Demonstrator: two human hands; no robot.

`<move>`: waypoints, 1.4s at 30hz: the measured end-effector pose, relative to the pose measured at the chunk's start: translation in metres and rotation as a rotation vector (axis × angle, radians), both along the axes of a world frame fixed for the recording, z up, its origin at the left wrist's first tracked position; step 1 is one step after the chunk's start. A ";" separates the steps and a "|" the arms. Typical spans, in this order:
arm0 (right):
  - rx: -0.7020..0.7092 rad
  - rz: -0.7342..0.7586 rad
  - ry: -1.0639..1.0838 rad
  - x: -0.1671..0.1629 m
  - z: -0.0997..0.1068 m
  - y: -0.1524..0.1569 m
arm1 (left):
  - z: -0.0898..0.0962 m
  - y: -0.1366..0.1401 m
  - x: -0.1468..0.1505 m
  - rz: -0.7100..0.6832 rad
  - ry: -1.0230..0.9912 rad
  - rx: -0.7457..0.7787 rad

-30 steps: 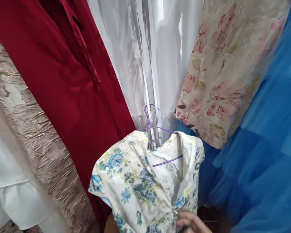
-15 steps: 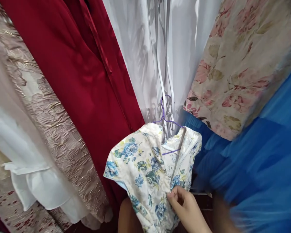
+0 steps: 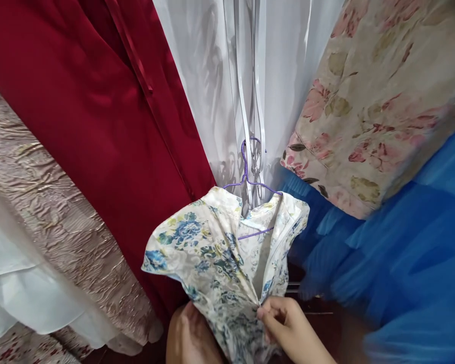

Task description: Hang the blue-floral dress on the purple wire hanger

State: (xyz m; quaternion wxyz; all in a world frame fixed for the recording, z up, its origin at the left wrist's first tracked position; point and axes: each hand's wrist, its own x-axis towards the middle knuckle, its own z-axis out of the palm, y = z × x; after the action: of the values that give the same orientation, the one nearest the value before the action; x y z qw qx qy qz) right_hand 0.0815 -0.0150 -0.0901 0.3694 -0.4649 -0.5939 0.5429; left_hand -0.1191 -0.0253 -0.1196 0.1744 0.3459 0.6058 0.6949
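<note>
1. Between six and seven o'clock, the person's left hand (image 3: 191, 336) is blurred beside the garment's edge; whether its grip is open or closed cannot be told. Its place there probably helps steady the cloth.
2. At five o'clock, the right hand (image 3: 282, 318) has its grip closed, thumb and fingers pinching the floral garment (image 3: 208, 263) at the foot of its neck opening, likely because the two front edges meet there.
3. The floral garment lies at six o'clock, its shoulders spread by the purple hanger (image 3: 245, 174), which keeps the neckline apart.
4. Beyond, at the clock's centre, the hanger's hook crosses white straps (image 3: 240, 91); whether they bear its weight is unclear.
5. Farther back hang a red garment (image 3: 98, 126) at ten o'clock, white cloth (image 3: 197, 50) at twelve, and a pink-flowered garment (image 3: 364, 126) at two.
</note>
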 end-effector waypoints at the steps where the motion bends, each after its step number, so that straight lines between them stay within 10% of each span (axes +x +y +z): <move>1: -0.052 -0.003 0.057 0.000 -0.002 -0.003 | -0.006 -0.003 0.005 0.065 0.003 0.022; 4: -0.168 -0.038 0.181 -0.005 -0.008 -0.011 | -0.023 -0.009 0.026 0.057 0.132 0.073; 9: -0.211 -0.023 0.277 -0.017 -0.011 -0.014 | -0.038 -0.002 0.063 -0.455 0.346 0.043; 14: -0.146 -0.109 0.261 -0.007 0.036 0.008 | -0.027 0.007 0.072 -0.542 0.442 0.059; 23: 0.214 -0.250 0.482 -0.022 0.174 0.076 | 0.037 -0.013 0.044 -0.853 0.987 -0.334; 28: 0.216 -0.276 0.521 -0.027 0.164 0.068 | 0.066 0.005 0.030 -1.002 0.779 -0.304; 32: 0.210 -0.249 0.433 -0.020 0.147 0.053 | 0.128 0.038 0.022 -0.690 0.525 0.046; 37: 0.301 -0.216 0.316 -0.017 0.151 0.054 | 0.197 0.078 0.038 -0.718 0.724 0.302; 42: 0.329 -0.251 0.242 -0.010 0.141 0.069 | 0.219 0.090 0.043 -0.623 0.842 0.367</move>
State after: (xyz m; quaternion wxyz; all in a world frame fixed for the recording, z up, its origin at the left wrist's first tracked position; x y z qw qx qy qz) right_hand 0.0715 0.0537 0.0511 0.5733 -0.4000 -0.5635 0.4403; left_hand -0.0757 0.0648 0.0994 0.0512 0.7814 0.3615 0.5062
